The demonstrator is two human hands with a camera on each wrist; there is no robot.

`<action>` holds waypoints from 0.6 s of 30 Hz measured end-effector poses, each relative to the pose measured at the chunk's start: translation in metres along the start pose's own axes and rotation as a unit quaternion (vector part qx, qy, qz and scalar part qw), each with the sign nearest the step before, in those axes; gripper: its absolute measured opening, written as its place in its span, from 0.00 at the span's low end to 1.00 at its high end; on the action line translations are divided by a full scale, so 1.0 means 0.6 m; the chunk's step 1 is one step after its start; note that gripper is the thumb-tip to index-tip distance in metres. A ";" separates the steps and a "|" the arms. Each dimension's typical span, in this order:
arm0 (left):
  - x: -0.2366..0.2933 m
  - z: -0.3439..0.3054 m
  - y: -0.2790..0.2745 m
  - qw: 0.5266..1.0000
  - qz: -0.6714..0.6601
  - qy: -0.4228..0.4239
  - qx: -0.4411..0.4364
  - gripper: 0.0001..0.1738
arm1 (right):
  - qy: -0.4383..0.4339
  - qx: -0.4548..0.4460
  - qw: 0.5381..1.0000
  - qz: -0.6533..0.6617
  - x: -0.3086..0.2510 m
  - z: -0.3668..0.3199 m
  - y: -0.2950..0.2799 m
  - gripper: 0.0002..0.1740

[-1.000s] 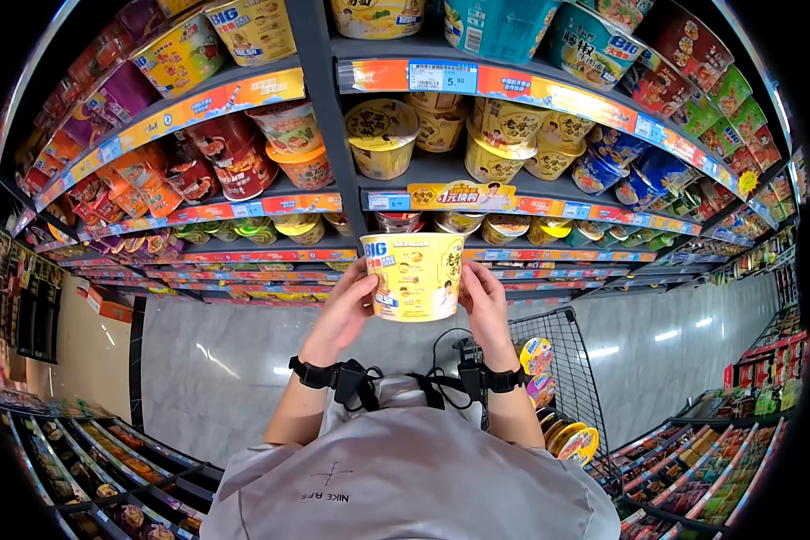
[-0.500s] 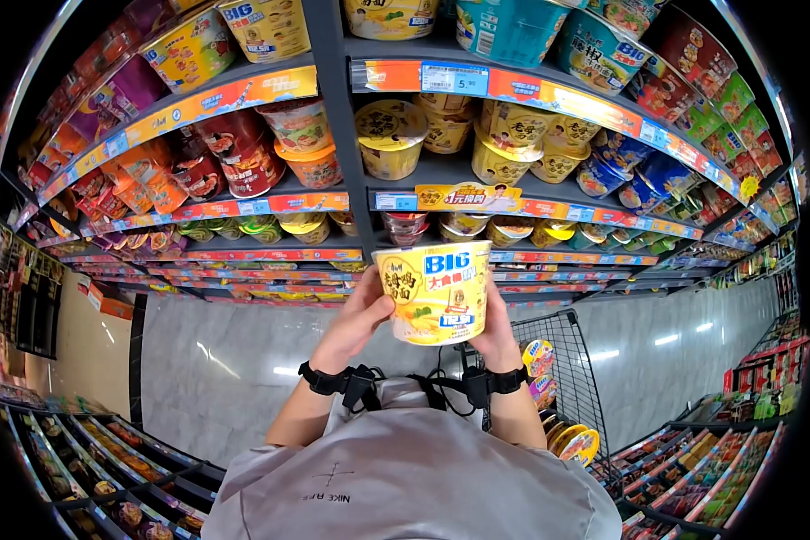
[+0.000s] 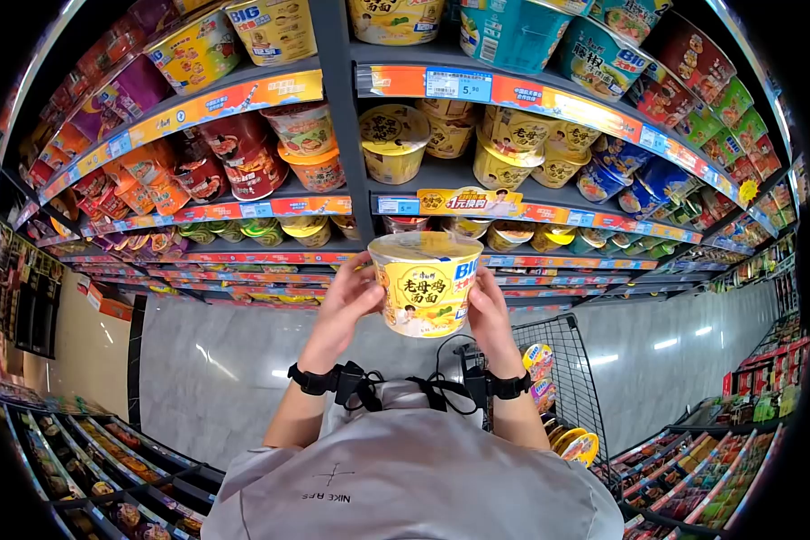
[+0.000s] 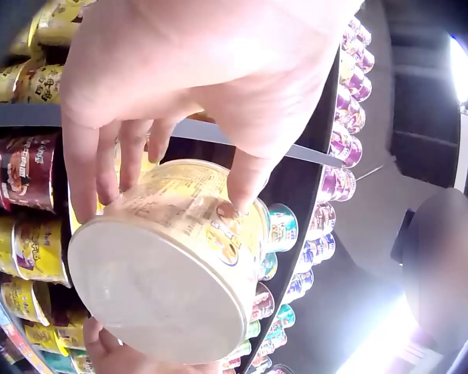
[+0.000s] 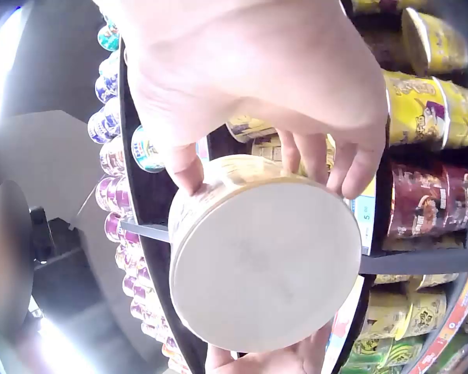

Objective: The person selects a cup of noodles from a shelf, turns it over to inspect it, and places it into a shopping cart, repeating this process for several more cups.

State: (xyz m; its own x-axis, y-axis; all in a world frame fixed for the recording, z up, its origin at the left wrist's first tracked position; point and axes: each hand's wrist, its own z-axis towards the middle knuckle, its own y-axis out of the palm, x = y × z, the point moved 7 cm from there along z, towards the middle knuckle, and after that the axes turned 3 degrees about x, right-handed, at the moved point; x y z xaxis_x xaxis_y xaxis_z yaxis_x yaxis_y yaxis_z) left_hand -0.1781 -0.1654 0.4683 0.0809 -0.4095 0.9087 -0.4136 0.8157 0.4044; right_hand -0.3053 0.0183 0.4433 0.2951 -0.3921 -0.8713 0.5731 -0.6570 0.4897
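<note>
Held up between both hands is a yellow instant noodle bowl (image 3: 426, 288) with "BIG" printed on its side and a shiny film lid facing up. My left hand (image 3: 346, 301) grips its left side, thumb toward the front. On the opposite side my right hand (image 3: 489, 310) holds it with curled fingers. In the left wrist view, the bowl's pale round base (image 4: 156, 288) faces the camera, with the left fingers and thumb around its wall. The right wrist view has the same white base (image 5: 267, 265), and the right thumb and fingers around the wall.
Shelves of noodle bowls rise in front, with similar yellow bowls (image 3: 394, 144) on the middle shelf and a price-tag strip (image 3: 513, 90) above them. A black wire cart (image 3: 549, 360) holding several noodle bowls stands at my right. Grey tiled floor (image 3: 216, 360) shows below.
Both hands have turned the bowl about, so its printed front has swung round and its film lid shows more. It stays in front of my chest; the shelf view has shifted slightly.
</note>
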 end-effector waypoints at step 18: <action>0.040 -0.006 -0.027 0.989 0.056 0.131 -0.045 0.40 | -0.141 -0.070 0.942 -0.297 -0.066 -0.020 0.045 0.37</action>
State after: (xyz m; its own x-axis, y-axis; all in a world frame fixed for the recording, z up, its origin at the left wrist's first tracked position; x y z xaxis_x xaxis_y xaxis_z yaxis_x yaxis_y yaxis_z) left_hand -0.1663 -0.1871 0.4840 0.2764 -0.2042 0.9391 -0.3518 0.8878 0.2966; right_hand -0.2923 0.0239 0.4904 -0.3128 -0.1507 -0.9378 0.6738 -0.7311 -0.1072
